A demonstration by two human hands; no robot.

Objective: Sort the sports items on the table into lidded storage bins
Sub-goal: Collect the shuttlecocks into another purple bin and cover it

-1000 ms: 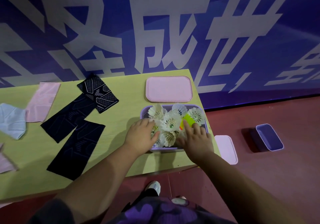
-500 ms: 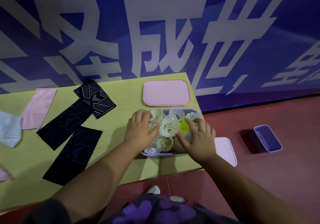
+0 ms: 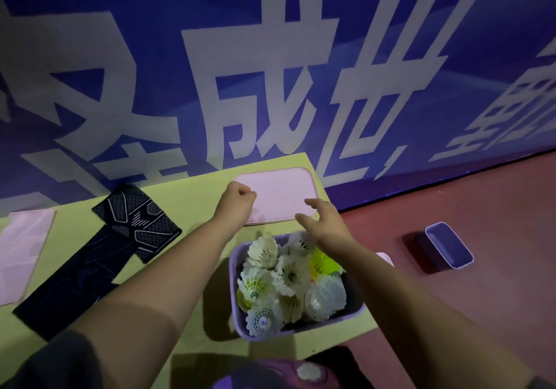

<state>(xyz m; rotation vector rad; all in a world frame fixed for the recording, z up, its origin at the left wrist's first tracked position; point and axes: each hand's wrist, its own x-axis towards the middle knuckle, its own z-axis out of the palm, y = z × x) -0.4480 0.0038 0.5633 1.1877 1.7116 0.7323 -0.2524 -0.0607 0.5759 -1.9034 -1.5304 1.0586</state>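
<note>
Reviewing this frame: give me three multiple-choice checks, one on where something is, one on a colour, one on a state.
1. Where is the empty purple bin?
A) on the floor, to the right of the table
B) on the table, beside the black sleeves
C) on a chair

2. What colour are most of the shuttlecocks?
A) red
B) white
C) black

3. How does the shuttlecock bin stand?
A) with its lid on
B) tipped on its side
C) upright, with no lid on

Answers:
1 A: the empty purple bin stands on the red floor, off the table.
2 B: nearly all the shuttlecocks are white, with one yellow-green among them.
3 C: the shuttlecock bin is open-topped, and a pink lid lies on the table beyond it.
</note>
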